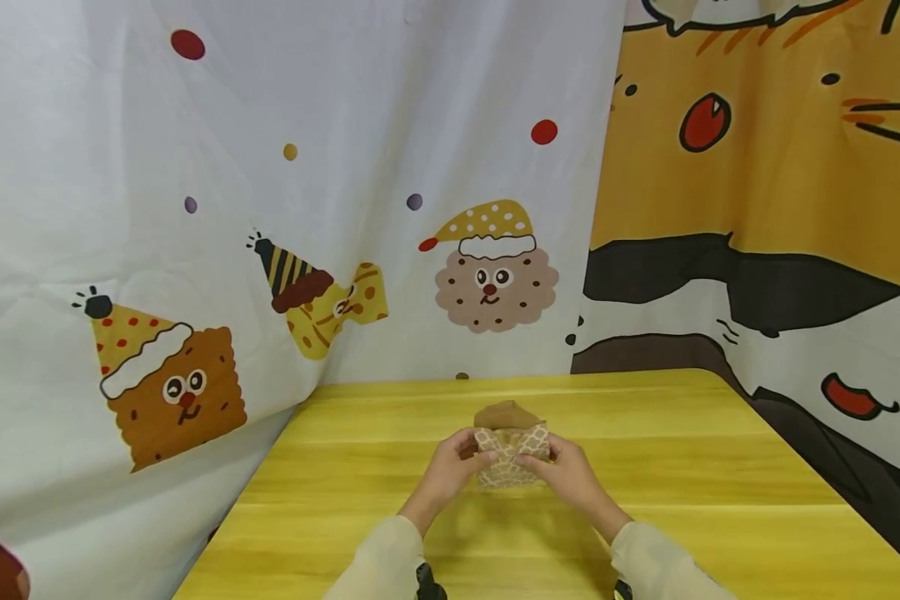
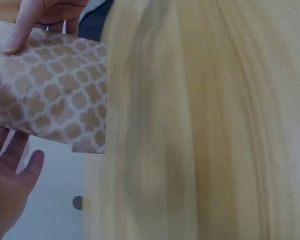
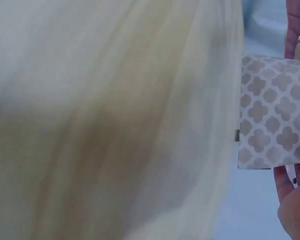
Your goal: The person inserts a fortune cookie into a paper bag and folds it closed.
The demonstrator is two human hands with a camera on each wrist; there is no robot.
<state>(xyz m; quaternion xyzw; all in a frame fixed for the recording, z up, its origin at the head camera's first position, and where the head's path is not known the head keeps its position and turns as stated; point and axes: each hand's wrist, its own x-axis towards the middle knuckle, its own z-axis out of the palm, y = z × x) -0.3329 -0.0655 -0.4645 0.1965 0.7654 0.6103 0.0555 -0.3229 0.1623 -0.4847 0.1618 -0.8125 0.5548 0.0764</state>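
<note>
A small brown paper bag (image 1: 508,477) with a white lattice pattern is held up in front of the person, above the table. Its plain brown inner side shows at the top, behind a front edge that dips in the middle. The left hand (image 1: 450,462) pinches the bag's left side, thumb on the front. On the opposite side the right hand (image 1: 570,473) grips it likewise, its thumb near the middle of the front. Both wrist views catch the patterned paper bag (image 2: 65,95) (image 3: 275,115) close up; whatever it may contain is hidden.
A yellow wood-grain table (image 1: 345,475) lies below the hands. Behind it hangs a white curtain (image 1: 360,108) printed with cartoon biscuits and a sweet. To the right is another cloth (image 1: 780,183) with large cartoon animals.
</note>
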